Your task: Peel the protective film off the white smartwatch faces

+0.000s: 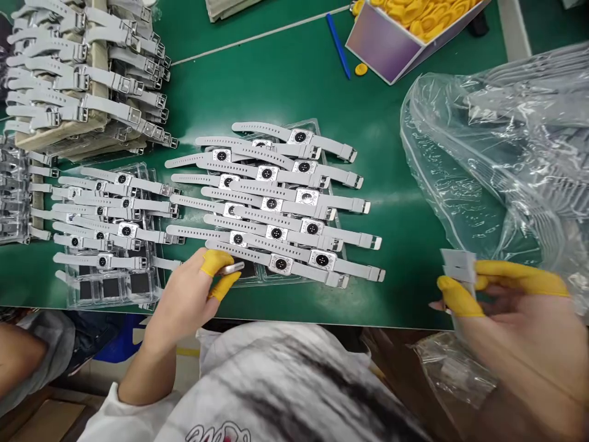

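Just beyond the left hand's (186, 301) fingers, grey watches (276, 202) lie in overlapping rows on the green counter (285, 80). These fingers pinch one strap end (231, 268); better keep it flat and lined up with its neighbours. The right hand (515, 319) pinches a small grey piece (459, 267) beside the plastic bag (501, 147).

Green surface (285, 80), seen from above, near edge running along the bottom. At centre, clear tray (322, 126) stacked with grey watches (276, 202) laid face down in rows. To its left, second clear tray (115, 288) holding more watches. Far left corner, beige racks (99, 73) piled with grey straps. Along the back, blue pen (338, 44), yellow finger cot (361, 69), open box (391, 43) of yellow cots. On the right, crumpled clear plastic bag (497, 141).
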